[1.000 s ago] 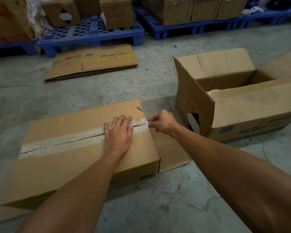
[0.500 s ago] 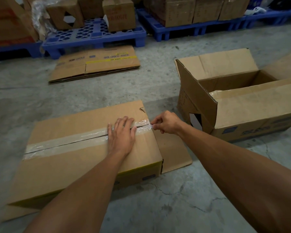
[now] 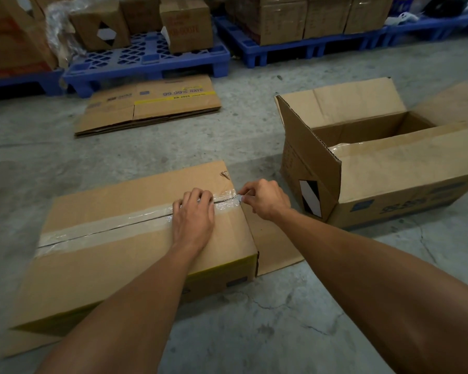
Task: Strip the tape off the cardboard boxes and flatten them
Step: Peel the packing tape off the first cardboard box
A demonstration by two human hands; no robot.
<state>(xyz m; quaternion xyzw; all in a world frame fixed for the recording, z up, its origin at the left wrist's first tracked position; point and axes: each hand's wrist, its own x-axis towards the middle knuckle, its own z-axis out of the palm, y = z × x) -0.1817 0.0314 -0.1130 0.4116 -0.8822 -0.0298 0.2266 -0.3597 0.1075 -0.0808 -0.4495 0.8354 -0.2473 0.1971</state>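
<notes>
A low, closed cardboard box (image 3: pixel 114 252) lies on the concrete floor in front of me, with a strip of clear tape (image 3: pixel 97 228) along its centre seam. My left hand (image 3: pixel 193 220) rests palm-down on the seam near the right end, fingers spread slightly. My right hand (image 3: pixel 264 199) is at the box's right edge, thumb and fingers pinched on the crinkled end of the tape. A loose flap (image 3: pixel 273 252) of the box lies flat on the floor under my right wrist.
An open cardboard box (image 3: pixel 384 182) stands to the right, flaps up. A flattened box (image 3: pixel 152 106) lies farther back on the floor. Blue pallets (image 3: pixel 146 63) loaded with cartons line the back wall.
My left hand's fingers have curled a little on the seam. My right hand stays pinched at the tape end. The view has shifted slightly closer.
</notes>
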